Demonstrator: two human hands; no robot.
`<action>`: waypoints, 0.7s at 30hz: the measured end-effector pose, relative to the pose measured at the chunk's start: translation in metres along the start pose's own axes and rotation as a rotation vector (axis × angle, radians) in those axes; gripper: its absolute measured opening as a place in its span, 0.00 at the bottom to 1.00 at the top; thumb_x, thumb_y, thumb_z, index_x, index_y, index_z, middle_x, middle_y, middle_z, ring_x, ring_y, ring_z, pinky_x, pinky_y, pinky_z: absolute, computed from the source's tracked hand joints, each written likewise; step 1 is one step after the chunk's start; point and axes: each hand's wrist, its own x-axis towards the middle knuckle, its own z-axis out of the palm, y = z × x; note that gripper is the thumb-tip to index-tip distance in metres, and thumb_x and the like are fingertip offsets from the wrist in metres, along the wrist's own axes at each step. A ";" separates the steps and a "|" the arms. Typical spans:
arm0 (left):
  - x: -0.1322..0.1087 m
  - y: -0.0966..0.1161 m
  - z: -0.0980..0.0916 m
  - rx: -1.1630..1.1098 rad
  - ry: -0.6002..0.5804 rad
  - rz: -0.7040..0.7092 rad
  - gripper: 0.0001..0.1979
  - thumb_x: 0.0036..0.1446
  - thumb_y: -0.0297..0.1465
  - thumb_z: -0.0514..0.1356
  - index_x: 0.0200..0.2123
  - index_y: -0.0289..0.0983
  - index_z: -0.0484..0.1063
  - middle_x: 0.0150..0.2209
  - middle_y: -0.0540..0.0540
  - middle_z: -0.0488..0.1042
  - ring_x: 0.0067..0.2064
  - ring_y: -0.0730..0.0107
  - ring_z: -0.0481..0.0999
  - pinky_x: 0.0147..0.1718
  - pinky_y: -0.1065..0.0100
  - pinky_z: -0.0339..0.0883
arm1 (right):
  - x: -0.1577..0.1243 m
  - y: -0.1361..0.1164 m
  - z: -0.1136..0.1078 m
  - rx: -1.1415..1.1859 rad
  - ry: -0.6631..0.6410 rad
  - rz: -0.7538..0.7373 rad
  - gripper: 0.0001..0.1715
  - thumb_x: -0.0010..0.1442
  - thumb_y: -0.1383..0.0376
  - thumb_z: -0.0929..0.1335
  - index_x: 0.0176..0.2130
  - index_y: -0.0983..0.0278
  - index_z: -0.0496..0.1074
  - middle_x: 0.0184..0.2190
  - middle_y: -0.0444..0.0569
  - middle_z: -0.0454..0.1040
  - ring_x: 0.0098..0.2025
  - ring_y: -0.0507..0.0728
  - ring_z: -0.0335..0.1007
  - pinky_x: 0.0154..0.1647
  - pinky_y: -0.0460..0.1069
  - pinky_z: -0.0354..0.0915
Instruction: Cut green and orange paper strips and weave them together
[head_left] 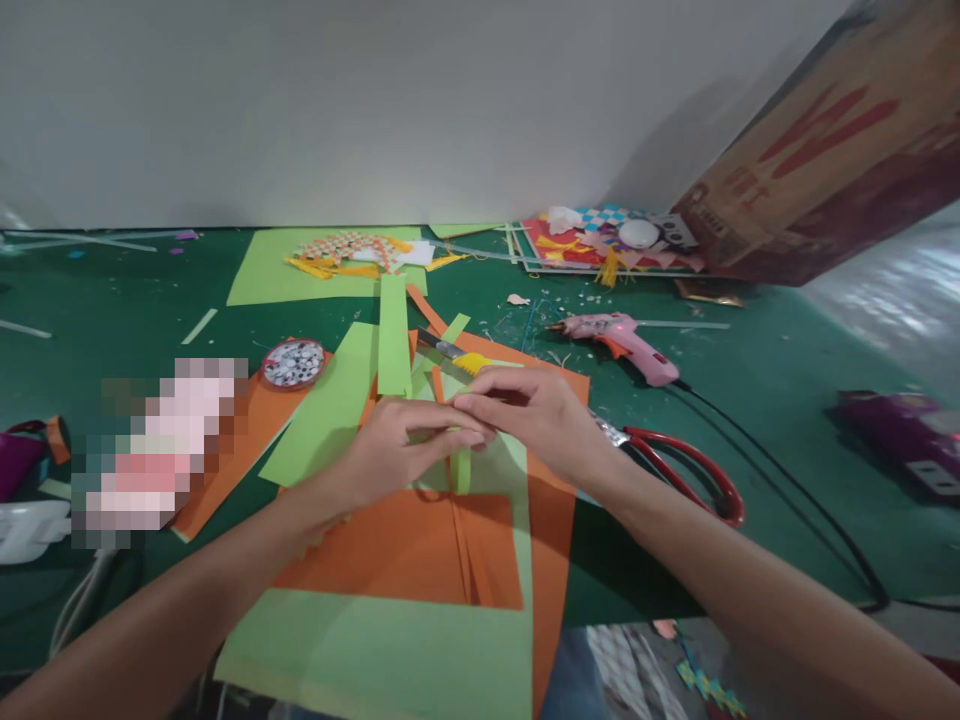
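Note:
Over the middle of the table my left hand and my right hand meet, fingertips pinched together. Between them is a narrow light-green paper strip, part of which hangs below the fingers; its upper part is hidden. Sheets of orange paper and green paper lie under the hands, with thin orange strips on top. A yellow utility knife with its blade showing rests just beyond the right fingers. Left of it, a wider green paper strip lies beyond my left hand.
To the right are a pink hot glue gun with its black cord, red-handled scissors partly behind my right wrist, and a purple box. A round container sits left. Woven paper pieces lie far back, near a cardboard box.

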 end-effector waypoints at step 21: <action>-0.001 0.002 0.003 0.069 0.004 -0.203 0.13 0.56 0.36 0.56 0.27 0.34 0.75 0.25 0.48 0.74 0.24 0.75 0.65 0.22 0.73 0.56 | -0.006 0.002 0.006 -0.318 0.165 -0.260 0.07 0.55 0.68 0.69 0.26 0.62 0.76 0.22 0.44 0.73 0.23 0.49 0.64 0.22 0.45 0.59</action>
